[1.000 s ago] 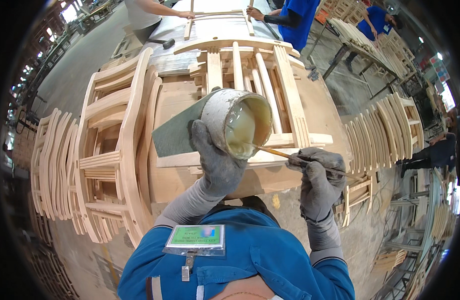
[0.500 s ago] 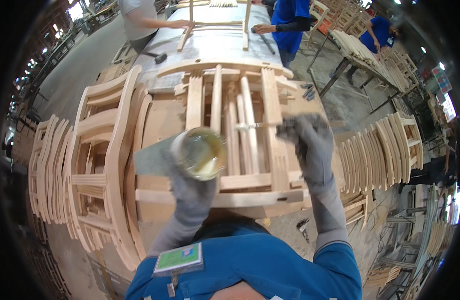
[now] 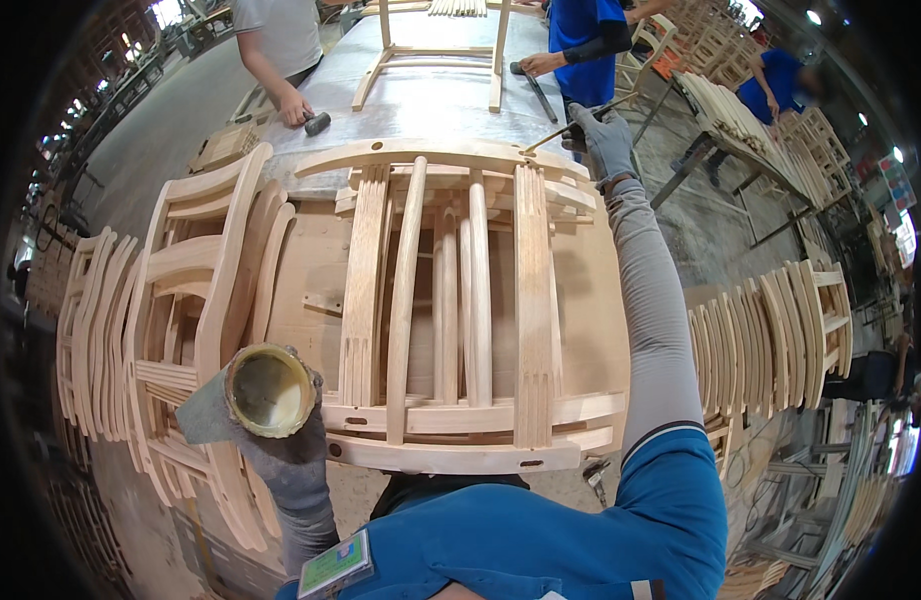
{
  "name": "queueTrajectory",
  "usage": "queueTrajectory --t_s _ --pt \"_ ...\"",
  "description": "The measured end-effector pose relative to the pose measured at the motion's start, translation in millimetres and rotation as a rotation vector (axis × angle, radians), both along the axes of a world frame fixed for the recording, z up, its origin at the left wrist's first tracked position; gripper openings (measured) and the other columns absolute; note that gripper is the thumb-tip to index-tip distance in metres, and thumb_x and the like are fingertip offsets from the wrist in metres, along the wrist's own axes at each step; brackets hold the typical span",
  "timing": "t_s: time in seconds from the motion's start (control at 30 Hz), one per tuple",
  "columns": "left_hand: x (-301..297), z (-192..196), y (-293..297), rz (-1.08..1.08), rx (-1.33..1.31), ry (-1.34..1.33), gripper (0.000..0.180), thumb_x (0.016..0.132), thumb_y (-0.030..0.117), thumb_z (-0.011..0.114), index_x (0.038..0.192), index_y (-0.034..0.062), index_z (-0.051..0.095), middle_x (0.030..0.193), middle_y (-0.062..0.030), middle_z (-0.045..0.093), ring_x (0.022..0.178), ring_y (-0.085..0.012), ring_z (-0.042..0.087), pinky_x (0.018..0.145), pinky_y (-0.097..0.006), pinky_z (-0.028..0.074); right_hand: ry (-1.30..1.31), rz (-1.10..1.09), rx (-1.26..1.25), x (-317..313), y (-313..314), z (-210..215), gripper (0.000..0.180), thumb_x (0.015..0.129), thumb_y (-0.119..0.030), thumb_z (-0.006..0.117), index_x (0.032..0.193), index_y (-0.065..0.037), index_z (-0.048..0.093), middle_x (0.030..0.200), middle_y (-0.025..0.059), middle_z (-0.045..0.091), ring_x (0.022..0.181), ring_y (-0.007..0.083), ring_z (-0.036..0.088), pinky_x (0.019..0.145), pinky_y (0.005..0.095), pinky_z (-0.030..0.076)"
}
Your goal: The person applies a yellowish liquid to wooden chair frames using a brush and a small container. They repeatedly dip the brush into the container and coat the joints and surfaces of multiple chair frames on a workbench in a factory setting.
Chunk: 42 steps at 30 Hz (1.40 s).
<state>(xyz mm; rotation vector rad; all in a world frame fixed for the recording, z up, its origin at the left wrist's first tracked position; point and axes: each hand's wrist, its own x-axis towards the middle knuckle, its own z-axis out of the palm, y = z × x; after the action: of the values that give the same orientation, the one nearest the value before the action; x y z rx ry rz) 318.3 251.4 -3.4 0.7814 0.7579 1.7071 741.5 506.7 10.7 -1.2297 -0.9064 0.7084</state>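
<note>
In my gloved left hand (image 3: 289, 452) is a round cup (image 3: 271, 392) with whitish, glue-like stuff inside and a crusted rim. A flat grey-green piece (image 3: 203, 414) sticks out beside the cup; how it is held is hidden. My gloved right hand (image 3: 605, 146) reaches far forward, closed on a thin stick (image 3: 558, 135). The stick's tip is at the curved far rail (image 3: 421, 150) of a wooden chair frame, near the rail's right end. Between that rail and the near rail (image 3: 451, 458) run flat slats (image 3: 534, 300) and round rungs (image 3: 409, 300).
Chair frames (image 3: 216, 270) lean at the left; curved wooden parts (image 3: 761, 345) stand at the right. Beyond, a silvery table (image 3: 421, 105) bears another chair frame (image 3: 436, 62). A co-worker's hand touches a black mallet (image 3: 318, 124); another co-worker's hand is by a dark-handled tool (image 3: 539, 95).
My right hand has swung forward with the stick, to the far rail. My left hand has moved left and nearer with the cup. A co-worker's hand has gone to the mallet.
</note>
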Motion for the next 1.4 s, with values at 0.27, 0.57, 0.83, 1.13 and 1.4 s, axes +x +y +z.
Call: queueTrajectory --t_s 0.27,0.57,0.83,1.13,1.4 --pt "4.2 4.0 2.6 0.041 -0.012 0.011 0.050 0.092 0.043 0.042 0.130 0.0110 0.038 0.125 -0.0181 0.045 0.114 -0.0290 0.047 0.090 -0.040 0.046 -0.032 -0.049 0.020 10.3 6.6 -7.2 0.024 0.080 -0.019 0.067 0.076 0.000 0.053 0.067 0.0065 0.057 0.052 0.0121 0.056 0.043 0.0264 0.054" --pt "-11.1 -2.8 -3.3 0.013 0.006 -0.116 0.048 0.091 0.038 0.044 0.131 0.0114 0.036 0.126 -0.0139 0.044 0.117 -0.0287 0.046 0.091 -0.042 0.047 -0.778 -0.267 -0.018 3.6 30.4 -7.4 0.029 0.080 -0.031 0.062 0.078 -0.003 0.058 0.059 0.0049 0.057 0.049 0.0110 0.054 0.047 0.0257 0.045" --pt "-9.1 0.5 -10.2 0.062 -0.033 -0.094 0.049 0.090 0.038 0.047 0.130 0.0114 0.037 0.127 -0.0134 0.044 0.115 -0.0280 0.047 0.091 -0.042 0.047 -0.940 -0.244 -0.129 1.0 35.6 -3.7 0.037 0.079 -0.039 0.062 0.077 -0.002 0.058 0.058 0.0076 0.056 0.050 0.0156 0.057 0.049 0.0286 0.044" --pt "-9.6 -11.4 -19.2 0.133 -0.008 0.167 0.053 0.089 0.041 0.048 0.129 0.0083 0.039 0.130 -0.0160 0.043 0.120 -0.0325 0.042 0.098 -0.047 0.040 -0.860 -0.183 -0.045 2.3 35.8 -7.5 0.037 0.079 -0.037 0.064 0.073 -0.001 0.056 0.059 0.0062 0.056 0.051 0.0132 0.057 0.048 0.0280 0.046" --pt "-5.2 -16.7 -29.8 0.282 0.006 0.473 0.051 0.091 0.040 0.046 0.129 0.0081 0.038 0.128 -0.0168 0.043 0.119 -0.0322 0.043 0.097 -0.046 0.040 0.224 -0.077 0.003 -4.2 22.8 -31.3 0.018 0.074 -0.007 0.069 0.076 0.001 0.053 0.067 0.0105 0.055 0.048 0.0190 0.058 0.039 0.0300 0.054"
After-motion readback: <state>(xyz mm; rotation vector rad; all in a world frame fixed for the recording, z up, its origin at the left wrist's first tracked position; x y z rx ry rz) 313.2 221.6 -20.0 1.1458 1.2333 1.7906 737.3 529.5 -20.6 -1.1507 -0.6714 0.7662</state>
